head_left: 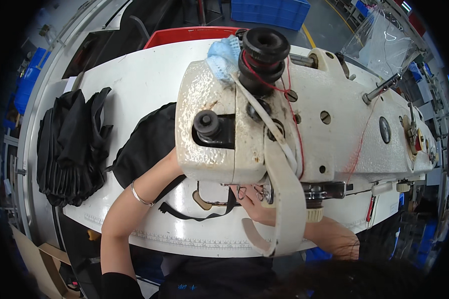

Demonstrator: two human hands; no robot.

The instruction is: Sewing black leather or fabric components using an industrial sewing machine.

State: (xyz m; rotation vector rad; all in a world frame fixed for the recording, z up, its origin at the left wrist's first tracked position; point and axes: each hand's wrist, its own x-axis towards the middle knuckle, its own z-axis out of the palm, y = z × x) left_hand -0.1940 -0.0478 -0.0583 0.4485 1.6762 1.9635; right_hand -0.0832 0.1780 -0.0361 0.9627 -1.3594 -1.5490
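A cream sewing machine (346, 142) spans the white table, its head over the work area. Behind that head my left hand is hidden; only its forearm, with a silver bangle, reaches in over a piece of black fabric (147, 142). My right hand (257, 205) shows partly below the head, beside the needle area, its fingers drawn together and half covered by machine parts. A black strap (197, 217) curves along the table and rises close to these fingers. What they grip, if anything, is hidden. Red thread (299, 144) runs down the machine from the black tension knob (264, 55).
A stack of folded black fabric pieces (72, 149) lies at the table's left. A red bin (189, 35) and a blue crate (272, 12) stand beyond the far edge. A ruler strip (199, 244) follows the near edge. An open cardboard box (42, 264) is at lower left.
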